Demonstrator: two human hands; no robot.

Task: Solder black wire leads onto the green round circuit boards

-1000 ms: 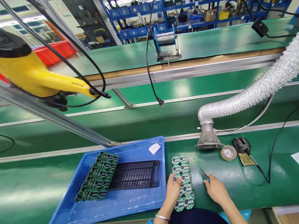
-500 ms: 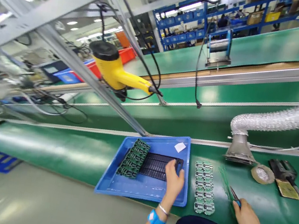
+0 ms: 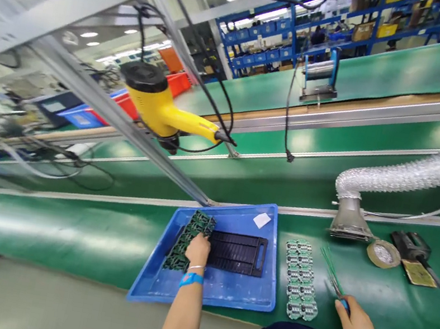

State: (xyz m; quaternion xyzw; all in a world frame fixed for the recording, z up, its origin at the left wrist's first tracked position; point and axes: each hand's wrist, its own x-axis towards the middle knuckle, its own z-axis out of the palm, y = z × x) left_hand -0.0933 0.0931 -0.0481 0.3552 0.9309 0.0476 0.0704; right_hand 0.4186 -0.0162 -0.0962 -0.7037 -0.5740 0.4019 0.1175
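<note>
My left hand, with a blue wrist strap, is over the right edge of a green circuit board panel, fingers drawn together on it. The panel lies slanted in a blue tray, partly over a black slotted rack. My right hand is closed around a slim pointed tool with a blue handle; its exact kind is hard to make out. Its tip is at a bunch of thin green wires on the bench. Between tray and wires lies another circuit board panel of rounded boards.
A metal fume hood on a silver duct stands behind the wires. To its right are a tape roll and a black tool holder. A yellow heat gun hangs above the bench. White paper lies in the tray.
My left hand has moved left from the rack's right end onto the green circuit board panel. My right hand stays near the wires with the tool. The view has shifted slightly.
</note>
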